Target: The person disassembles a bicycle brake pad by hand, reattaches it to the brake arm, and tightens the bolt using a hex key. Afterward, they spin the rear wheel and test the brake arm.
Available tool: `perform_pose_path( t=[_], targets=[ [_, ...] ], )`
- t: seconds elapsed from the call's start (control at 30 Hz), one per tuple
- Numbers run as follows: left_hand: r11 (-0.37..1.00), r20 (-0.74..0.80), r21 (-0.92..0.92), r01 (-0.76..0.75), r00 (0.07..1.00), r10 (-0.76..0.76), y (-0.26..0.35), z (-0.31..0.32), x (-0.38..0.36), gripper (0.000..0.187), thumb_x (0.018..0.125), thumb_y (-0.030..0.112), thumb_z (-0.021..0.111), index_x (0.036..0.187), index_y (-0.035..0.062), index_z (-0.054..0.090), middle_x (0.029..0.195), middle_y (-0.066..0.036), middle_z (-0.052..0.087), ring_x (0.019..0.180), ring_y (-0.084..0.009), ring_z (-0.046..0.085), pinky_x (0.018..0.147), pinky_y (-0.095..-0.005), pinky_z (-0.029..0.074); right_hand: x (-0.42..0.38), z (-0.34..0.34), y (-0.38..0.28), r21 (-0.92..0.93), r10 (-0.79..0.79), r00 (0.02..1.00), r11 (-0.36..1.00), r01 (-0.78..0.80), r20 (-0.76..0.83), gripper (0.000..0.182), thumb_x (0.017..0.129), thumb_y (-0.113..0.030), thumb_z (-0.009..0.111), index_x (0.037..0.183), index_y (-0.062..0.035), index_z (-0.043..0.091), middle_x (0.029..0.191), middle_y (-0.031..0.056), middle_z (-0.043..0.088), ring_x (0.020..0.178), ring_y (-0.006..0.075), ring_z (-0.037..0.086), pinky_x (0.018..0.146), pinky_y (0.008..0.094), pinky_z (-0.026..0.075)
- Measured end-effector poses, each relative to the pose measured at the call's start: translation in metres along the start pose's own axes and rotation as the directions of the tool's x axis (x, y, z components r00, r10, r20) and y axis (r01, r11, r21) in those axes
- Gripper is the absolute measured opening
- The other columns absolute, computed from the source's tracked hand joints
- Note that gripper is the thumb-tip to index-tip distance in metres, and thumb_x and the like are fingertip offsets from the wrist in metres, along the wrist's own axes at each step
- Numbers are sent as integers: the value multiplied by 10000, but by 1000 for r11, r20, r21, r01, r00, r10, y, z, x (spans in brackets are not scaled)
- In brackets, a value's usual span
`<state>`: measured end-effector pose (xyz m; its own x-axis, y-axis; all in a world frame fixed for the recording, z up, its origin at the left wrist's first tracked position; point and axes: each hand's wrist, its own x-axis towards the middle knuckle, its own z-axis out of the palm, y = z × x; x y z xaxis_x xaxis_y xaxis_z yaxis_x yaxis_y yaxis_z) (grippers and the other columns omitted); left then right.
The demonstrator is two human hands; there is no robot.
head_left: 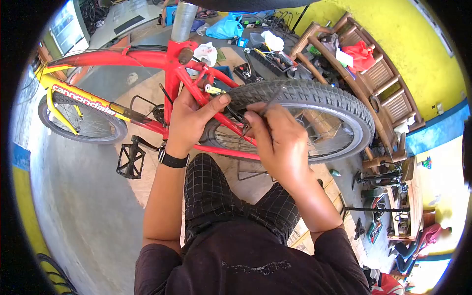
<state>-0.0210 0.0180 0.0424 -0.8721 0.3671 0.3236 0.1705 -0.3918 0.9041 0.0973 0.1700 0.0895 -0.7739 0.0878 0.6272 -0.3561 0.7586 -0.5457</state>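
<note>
A red and yellow bicycle frame (171, 73) stands across the view in front of me. My left hand (191, 118), with a watch at the wrist, is wrapped round the red tubes by the rear wheel. Its thumb reaches toward a pale rim brake part (215, 90), and the other fingers are partly hidden behind the frame. My right hand (280, 137) is closed in a pinch beside the rear tire (324, 96), near the red stay. Something thin and dark shows at its fingertips, too small to make out.
A black pedal (131, 158) juts out on the left, below the frame. Cardboard (140, 189) lies on the floor. Behind the wheel are a tool tray (275, 59), a blue plastic bag (225, 26) and a wooden bench (381, 81) with cloths on it.
</note>
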Motion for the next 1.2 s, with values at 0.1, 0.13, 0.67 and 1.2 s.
perform_pose_path(
  t=[0.1, 0.13, 0.67, 1.2],
  targets=[
    [1000, -28, -8, 24, 999, -24, 0, -2, 0, 474, 875, 143, 787, 1261, -1, 551, 1064, -37, 627, 971, -123, 612, 855, -299, 509, -7, 1, 7, -3, 185, 982, 983, -185, -25, 290, 845, -116, 763, 1019, 46, 597, 912, 189, 666, 798, 338, 677, 717, 417, 536],
    [1000, -31, -12, 20, 999, -20, 1, -1, 0, 485, 870, 143, 792, 1264, -1, 548, 1070, -36, 622, 978, -124, 609, 857, -300, 509, -10, 2, 10, -8, 265, 964, 964, -266, -32, 350, 828, -146, 790, 1039, 47, 588, 909, 184, 667, 794, 325, 680, 717, 412, 537],
    [999, 2, 37, 25, 1000, -25, -8, -8, -1, 435, 880, 106, 780, 1235, 15, 548, 1041, 7, 581, 963, -97, 567, 849, -279, 474, -31, 37, 41, 492, 464, 879, 794, -358, -109, 511, 796, 42, 767, 1158, -18, 412, 1122, 176, 604, 1060, 240, 634, 944, 373, 514],
    [997, -22, 23, 74, 997, -73, -3, -4, -2, 403, 868, 90, 791, 1182, 20, 549, 987, 3, 604, 896, -90, 589, 801, -251, 489, -47, 32, 59, 654, 368, 927, 719, -234, -73, 357, 884, -66, 730, 1168, 6, 526, 1201, 214, 625, 1070, 232, 634, 943, 343, 488]
  ],
)
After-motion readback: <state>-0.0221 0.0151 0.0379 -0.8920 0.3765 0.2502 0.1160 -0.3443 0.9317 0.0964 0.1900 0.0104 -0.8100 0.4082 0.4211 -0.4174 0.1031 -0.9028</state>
